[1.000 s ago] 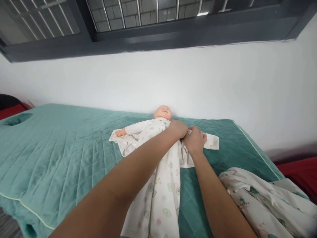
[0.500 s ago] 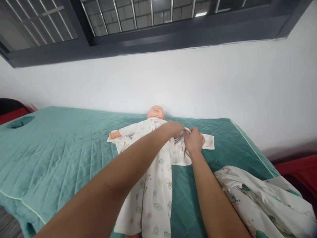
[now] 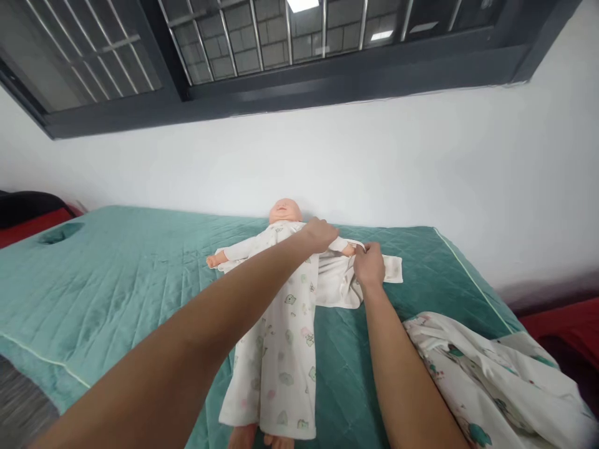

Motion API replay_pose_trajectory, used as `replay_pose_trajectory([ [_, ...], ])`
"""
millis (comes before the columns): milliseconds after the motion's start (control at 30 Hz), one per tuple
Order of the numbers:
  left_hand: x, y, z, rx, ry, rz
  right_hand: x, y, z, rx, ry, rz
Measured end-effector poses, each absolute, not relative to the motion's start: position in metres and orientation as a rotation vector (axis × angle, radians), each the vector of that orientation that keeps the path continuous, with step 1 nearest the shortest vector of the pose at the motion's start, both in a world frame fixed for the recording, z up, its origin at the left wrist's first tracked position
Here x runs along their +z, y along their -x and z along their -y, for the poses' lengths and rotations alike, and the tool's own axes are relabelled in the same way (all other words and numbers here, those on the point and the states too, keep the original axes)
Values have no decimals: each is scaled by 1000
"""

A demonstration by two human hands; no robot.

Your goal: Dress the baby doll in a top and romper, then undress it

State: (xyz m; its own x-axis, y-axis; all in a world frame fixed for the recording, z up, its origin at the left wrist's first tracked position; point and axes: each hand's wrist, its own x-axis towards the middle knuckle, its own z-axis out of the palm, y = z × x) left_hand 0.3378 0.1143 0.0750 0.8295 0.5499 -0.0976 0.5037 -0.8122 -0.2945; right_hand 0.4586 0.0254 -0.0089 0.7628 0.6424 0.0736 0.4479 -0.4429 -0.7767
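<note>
A baby doll point(image 3: 285, 211) lies face up, its feet toward me, in white printed clothing point(image 3: 287, 349). My left hand point(image 3: 321, 235) is closed around the doll's arm on the right side, near the upper sleeve; its fingertips are partly hidden. That arm's small hand point(image 3: 349, 250) sticks out between my two hands. A white baby shirt point(image 3: 339, 287) is spread under and beside the doll on that side, its sleeve end point(image 3: 393, 269) reaching right. My right hand point(image 3: 369, 265) pinches the shirt's edge close to the doll's fingers.
The doll lies on a green quilted bed cover point(image 3: 140, 280). A crumpled white printed cloth point(image 3: 496, 380) lies at the right, beside my forearm. Behind the bed stand a white wall point(image 3: 397, 162) and a dark-framed window point(image 3: 299, 81). Red items point(image 3: 566, 324) show at both sides.
My left hand has shifted away from my right hand, and the doll's small hand now shows between them. My right hand keeps hold of the shirt. The camera view has shifted a little.
</note>
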Motion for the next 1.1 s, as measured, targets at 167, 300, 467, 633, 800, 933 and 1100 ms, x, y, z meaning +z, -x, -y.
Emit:
replay_pose_trajectory([
  [167, 85, -322, -118, 262, 2696, 814, -11, -464, -27, 331, 2024, 732],
  [300, 90, -312, -120, 266, 2669, 827, -13, -468, -28, 318, 1907, 661],
  [467, 97, -309, -116, 243, 2687, 872, -22, -474, -38, 325, 1637, 611],
  [633, 87, -322, -106, 268, 2772, 895, -19, -476, -37, 276, 1331, 562],
  [800, 66, -344, -94, 255, 2868, 872, 0, -456, -20, -139, 1141, 702],
  [933, 62, -351, -81, 248, 2910, 894, 1, -433, -19, -142, 1246, 968],
  [1100, 79, -293, -75, -139, 2969, 1051, -12, -422, -28, 276, 1311, 948],
])
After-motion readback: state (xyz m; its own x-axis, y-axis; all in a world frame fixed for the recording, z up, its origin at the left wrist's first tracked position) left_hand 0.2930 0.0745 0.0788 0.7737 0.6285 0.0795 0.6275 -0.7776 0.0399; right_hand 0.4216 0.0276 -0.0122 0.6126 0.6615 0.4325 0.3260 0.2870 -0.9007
